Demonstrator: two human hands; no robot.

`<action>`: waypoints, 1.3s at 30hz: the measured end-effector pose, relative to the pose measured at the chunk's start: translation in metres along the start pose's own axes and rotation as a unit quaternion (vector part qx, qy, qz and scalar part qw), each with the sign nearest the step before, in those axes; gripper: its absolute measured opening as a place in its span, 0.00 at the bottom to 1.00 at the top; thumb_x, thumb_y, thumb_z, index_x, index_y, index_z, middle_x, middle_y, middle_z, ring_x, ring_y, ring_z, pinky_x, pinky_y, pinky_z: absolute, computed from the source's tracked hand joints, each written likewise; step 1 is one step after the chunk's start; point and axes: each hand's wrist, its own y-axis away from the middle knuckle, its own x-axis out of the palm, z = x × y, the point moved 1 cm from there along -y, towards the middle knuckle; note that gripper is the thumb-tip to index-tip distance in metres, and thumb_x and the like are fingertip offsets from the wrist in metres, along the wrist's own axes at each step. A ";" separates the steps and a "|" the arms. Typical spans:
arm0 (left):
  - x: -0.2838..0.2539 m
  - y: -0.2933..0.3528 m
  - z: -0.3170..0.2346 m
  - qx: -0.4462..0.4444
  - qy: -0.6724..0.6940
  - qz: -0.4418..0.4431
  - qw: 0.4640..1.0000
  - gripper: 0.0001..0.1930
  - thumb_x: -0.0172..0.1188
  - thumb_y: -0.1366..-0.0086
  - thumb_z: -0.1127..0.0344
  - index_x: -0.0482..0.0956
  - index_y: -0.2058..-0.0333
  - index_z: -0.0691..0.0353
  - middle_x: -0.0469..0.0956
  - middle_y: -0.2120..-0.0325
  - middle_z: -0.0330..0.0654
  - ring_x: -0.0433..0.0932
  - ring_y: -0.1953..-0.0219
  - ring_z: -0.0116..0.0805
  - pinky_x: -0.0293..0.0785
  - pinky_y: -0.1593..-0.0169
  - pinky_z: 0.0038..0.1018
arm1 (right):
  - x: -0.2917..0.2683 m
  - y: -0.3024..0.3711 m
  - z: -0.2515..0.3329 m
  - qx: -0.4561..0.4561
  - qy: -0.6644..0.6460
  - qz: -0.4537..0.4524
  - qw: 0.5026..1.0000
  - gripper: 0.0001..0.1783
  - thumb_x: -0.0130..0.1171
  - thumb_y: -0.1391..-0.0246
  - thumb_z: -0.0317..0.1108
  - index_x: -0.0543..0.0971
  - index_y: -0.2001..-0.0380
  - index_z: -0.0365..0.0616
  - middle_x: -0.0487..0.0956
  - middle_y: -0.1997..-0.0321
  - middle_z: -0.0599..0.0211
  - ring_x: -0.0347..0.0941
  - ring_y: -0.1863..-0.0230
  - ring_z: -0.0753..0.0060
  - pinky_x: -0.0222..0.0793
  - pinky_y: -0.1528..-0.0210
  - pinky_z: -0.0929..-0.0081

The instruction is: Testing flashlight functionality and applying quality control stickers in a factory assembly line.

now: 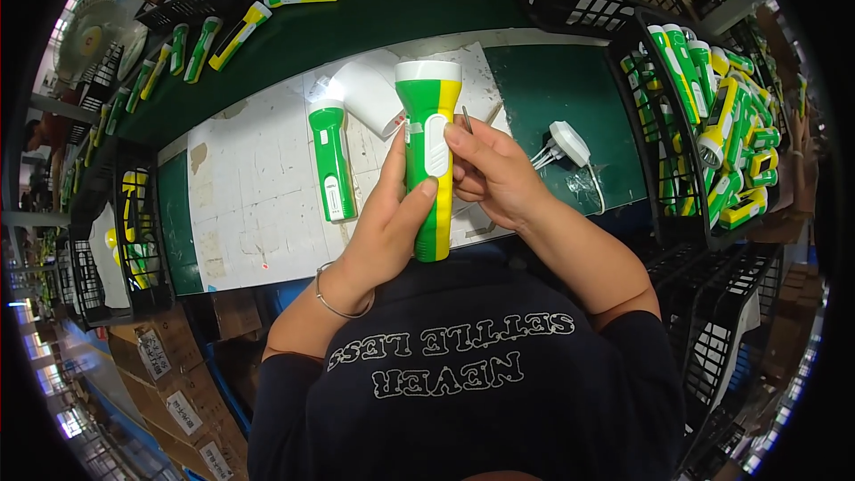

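Flashlight (pixel 432 160) in green and yellow sat clamped in the left hand (pixel 383 218)'s fingers, above the table (pixel 570 80). The right hand (pixel 497 171)'s thumb touched it by the white switch (pixel 437 144); I couldn't tell if its other fingers gripped. Another light (pixel 332 160) lay left, a white gadget (pixel 568 141) lay right, and a full basket (pixel 708 230) stood farther right.

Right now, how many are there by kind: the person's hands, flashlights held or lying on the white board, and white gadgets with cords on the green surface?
Hands: 2 (left hand, right hand)
Flashlights: 2 (held flashlight, lying flashlight)
White corded gadget: 1
Total: 5
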 end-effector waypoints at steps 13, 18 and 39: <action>-0.008 0.002 0.002 -0.040 0.035 0.007 0.999 0.29 0.42 0.35 0.62 0.46 0.37 0.62 0.71 0.65 0.45 0.72 0.66 0.28 0.72 0.60 0.25 | 0.009 0.008 0.007 -0.021 0.079 0.018 0.996 0.26 0.61 0.49 0.35 0.64 0.51 0.34 0.70 0.77 0.78 0.61 0.80 0.90 0.52 0.80 0.91; -0.004 0.003 0.011 0.065 -0.139 0.012 0.988 0.33 0.44 0.36 0.69 0.38 0.37 0.68 0.59 0.45 0.50 0.61 0.43 0.35 0.57 0.41 0.26 | 0.011 0.005 0.000 -0.066 0.166 -0.010 0.984 0.24 0.61 0.50 0.37 0.66 0.54 0.34 0.71 0.76 0.77 0.64 0.75 0.90 0.57 0.76 0.91; -0.018 0.004 -0.002 -0.138 0.514 0.117 0.839 0.34 0.38 0.36 0.45 0.50 0.39 0.63 0.67 0.63 0.43 0.66 0.68 0.32 0.67 0.64 0.29 | -0.003 0.011 0.013 -0.129 0.149 -0.081 0.977 0.21 0.36 0.36 0.44 0.72 0.58 0.40 0.65 0.83 0.75 0.48 0.87 0.89 0.44 0.85 0.88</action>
